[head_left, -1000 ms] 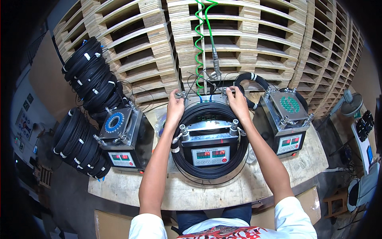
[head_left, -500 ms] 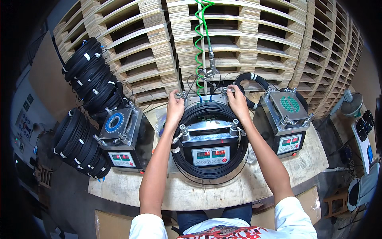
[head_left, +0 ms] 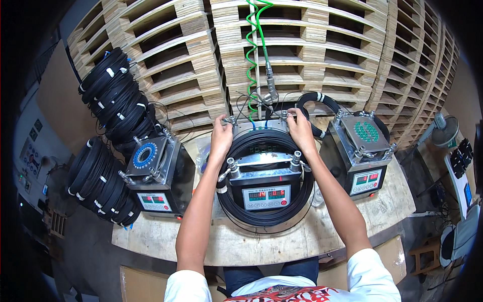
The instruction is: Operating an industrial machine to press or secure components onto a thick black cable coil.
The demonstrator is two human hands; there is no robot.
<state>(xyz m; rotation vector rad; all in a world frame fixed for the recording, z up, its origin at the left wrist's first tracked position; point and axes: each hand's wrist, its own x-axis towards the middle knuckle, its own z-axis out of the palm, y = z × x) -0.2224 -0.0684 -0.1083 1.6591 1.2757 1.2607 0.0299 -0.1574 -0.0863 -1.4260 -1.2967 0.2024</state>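
Observation:
In the middle of the bench stands a counting device with a metal top plate and a lit red and green display (head_left: 266, 198). A coil of black cable (head_left: 259, 220) hangs around its body and over its upper part. My left hand (head_left: 221, 138) is closed at the far left clamp post (head_left: 231, 120) of this device. At the far right post my right hand (head_left: 301, 132) is closed in the same way, partly hiding it. Two near clamp posts (head_left: 232, 165) stand free of my hands. Thin cable ends rise behind the plate, between my hands.
Similar devices flank it: one with a blue ring (head_left: 145, 154) at left, one with green pins (head_left: 367, 132) at right. Black cable coils (head_left: 103, 181) are stacked at far left. Wooden pallets (head_left: 297, 45) rise behind the bench. A green air hose with a metal nozzle (head_left: 270, 85) hangs overhead.
The hanging nozzle has swung slightly right and down. Digits on the middle and right displays differ. Both hands stay at the far clamp posts, almost unmoved.

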